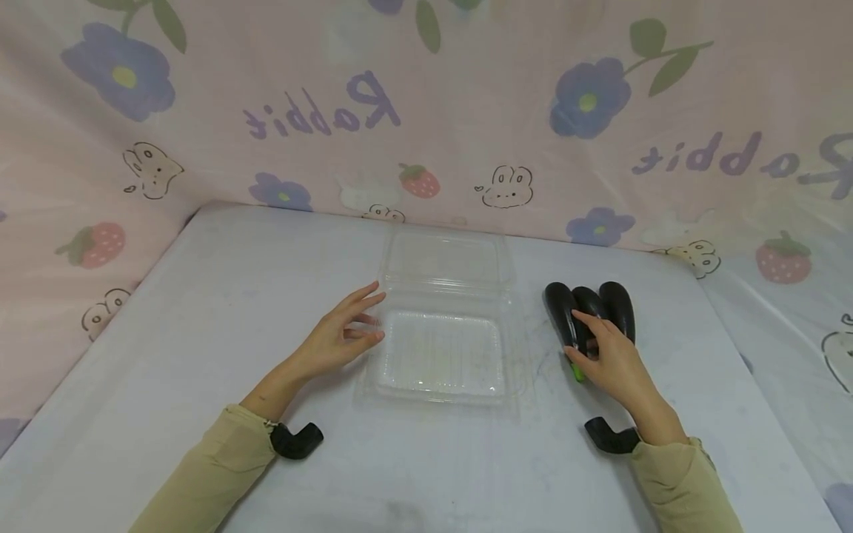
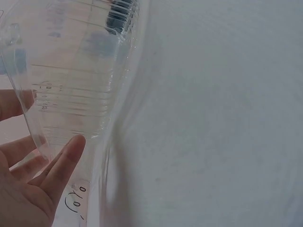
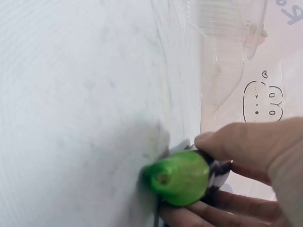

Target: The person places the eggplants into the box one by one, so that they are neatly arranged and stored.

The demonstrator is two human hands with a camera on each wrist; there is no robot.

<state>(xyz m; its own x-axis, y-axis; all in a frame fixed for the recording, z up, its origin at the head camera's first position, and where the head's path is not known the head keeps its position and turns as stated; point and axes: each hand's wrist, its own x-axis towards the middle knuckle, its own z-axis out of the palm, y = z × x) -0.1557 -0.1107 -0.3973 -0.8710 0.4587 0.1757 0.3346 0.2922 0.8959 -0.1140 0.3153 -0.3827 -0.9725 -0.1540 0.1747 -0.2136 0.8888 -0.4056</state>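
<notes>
A clear plastic clamshell box (image 1: pixel 436 396) lies unfolded on the white table, its lid (image 1: pixel 443 259) toward the wall. My left hand (image 1: pixel 336 337) is at the box's left edge, fingers spread and relaxed; in the left wrist view the thumb (image 2: pixel 71 151) overlaps the clear wall. To the right lie three dark eggplants, the middle one (image 1: pixel 586 297) and right one (image 1: pixel 616 303) side by side. My right hand (image 1: pixel 616 363) grips the left eggplant (image 1: pixel 558 300) near its stem end, thumb on one side and fingers on the other. Its green cap (image 3: pixel 187 177) faces the right wrist camera.
A pink cloth (image 1: pixel 453 111) printed with flowers, rabbits and strawberries hangs behind the table (image 1: pixel 466 474) and along its sides. Black curved pieces (image 1: pixel 296 442) stick out at both wrists, by the sleeves.
</notes>
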